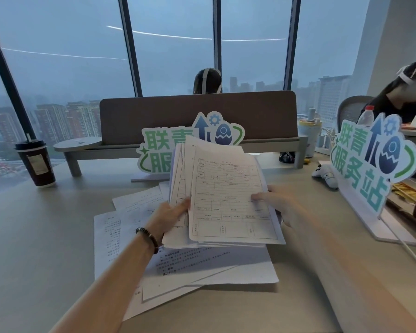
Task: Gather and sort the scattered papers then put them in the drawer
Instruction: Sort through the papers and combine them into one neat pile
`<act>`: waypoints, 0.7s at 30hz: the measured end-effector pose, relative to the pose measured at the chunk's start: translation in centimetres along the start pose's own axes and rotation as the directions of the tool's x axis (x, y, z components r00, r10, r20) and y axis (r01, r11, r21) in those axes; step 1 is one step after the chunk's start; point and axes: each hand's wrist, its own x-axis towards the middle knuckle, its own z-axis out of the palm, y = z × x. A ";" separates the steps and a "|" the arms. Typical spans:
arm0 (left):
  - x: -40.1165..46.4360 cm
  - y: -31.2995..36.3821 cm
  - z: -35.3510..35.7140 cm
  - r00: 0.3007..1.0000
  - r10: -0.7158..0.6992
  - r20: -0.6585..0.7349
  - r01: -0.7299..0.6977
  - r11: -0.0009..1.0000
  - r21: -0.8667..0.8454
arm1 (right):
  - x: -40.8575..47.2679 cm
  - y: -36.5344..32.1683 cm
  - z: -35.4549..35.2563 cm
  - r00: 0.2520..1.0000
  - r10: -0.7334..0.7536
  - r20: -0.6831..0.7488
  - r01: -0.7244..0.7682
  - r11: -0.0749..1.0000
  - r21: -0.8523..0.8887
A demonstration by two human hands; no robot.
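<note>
Head: stack of papers lengthwise away.

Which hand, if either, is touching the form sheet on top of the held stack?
Touching, both. The head view shows the right hand with its thumb lying on the top form sheet, and the left hand gripping the stack's left edge against it.

Fanned form stack above scattered papers
</note>
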 end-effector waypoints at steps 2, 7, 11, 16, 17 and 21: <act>0.2 -0.1 -0.1 1.000 -0.006 -0.006 0.006 1.000 0.024 | 0.1 0.0 0.0 1.000 -0.009 0.010 0.009 0.999 -0.032; 0.2 -0.1 -0.1 1.000 -0.010 -0.015 0.011 0.999 0.037 | 0.2 0.4 0.0 1.000 0.002 -0.014 -0.003 0.999 -0.040; 0.0 0.3 0.1 1.000 -0.026 -0.011 0.026 1.000 -0.004 | 0.1 0.5 1.4 0.999 -0.025 -0.034 0.021 0.995 -0.093; -0.2 0.3 0.3 0.996 -0.047 0.070 0.061 0.978 -0.202 | -0.8 0.1 3.4 0.999 -0.031 0.029 0.028 0.994 0.107; -0.3 0.4 0.4 0.995 -0.055 0.082 0.071 0.973 -0.219 | -1.0 0.1 3.6 0.998 -0.045 0.037 0.040 0.990 0.135; -0.6 0.9 0.1 0.994 -0.074 0.079 0.092 0.961 -0.261 | -1.2 -0.4 3.6 0.990 -0.136 -0.028 0.139 0.982 0.125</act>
